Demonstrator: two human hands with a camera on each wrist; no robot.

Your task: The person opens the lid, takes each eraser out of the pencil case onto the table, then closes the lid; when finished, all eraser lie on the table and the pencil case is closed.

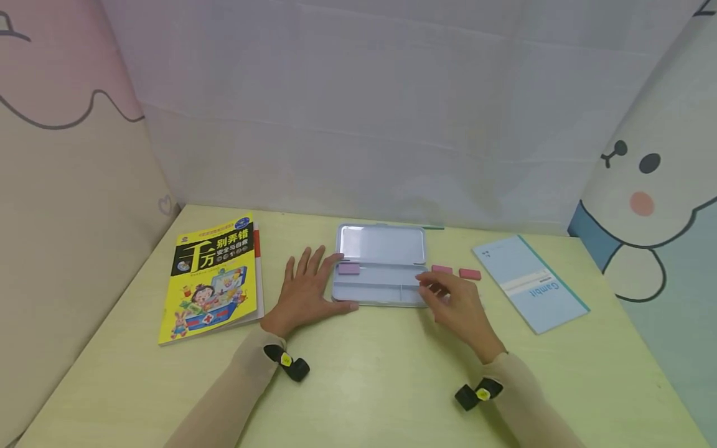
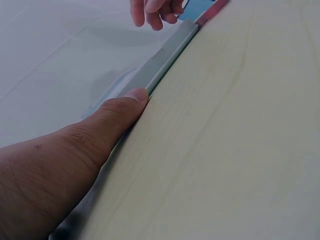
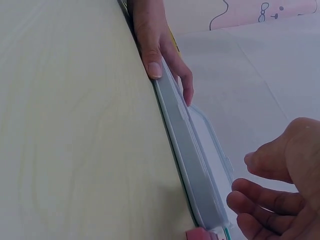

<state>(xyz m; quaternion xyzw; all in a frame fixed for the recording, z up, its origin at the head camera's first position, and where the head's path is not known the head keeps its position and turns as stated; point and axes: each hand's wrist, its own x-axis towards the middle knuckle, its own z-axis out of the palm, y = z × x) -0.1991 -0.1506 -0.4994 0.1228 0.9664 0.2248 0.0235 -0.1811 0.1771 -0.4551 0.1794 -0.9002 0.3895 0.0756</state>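
Observation:
A pale pencil case (image 1: 381, 294) lies with its lid (image 1: 383, 244) folded back on the table. One pink eraser (image 1: 348, 269) sits at the left of its rear compartment. My left hand (image 1: 308, 289) grips the case's left end, thumb on the front edge (image 2: 137, 95) and index finger at the back corner. Over the right end hovers my right hand (image 1: 456, 305); its fingers (image 3: 265, 200) are loosely curled, thumb apart, and nothing shows between them. Two more pink erasers, a nearer one (image 1: 442, 269) and a farther one (image 1: 470, 274), lie on the table just right of the case.
A yellow picture book (image 1: 215, 280) lies at the left, on top of another book or booklet. To the right is a light blue notebook (image 1: 529, 283) marked Gambit. A thin green strip (image 1: 433, 228) shows behind the case. White sheeting (image 1: 358, 124) hangs along the table's back edge.

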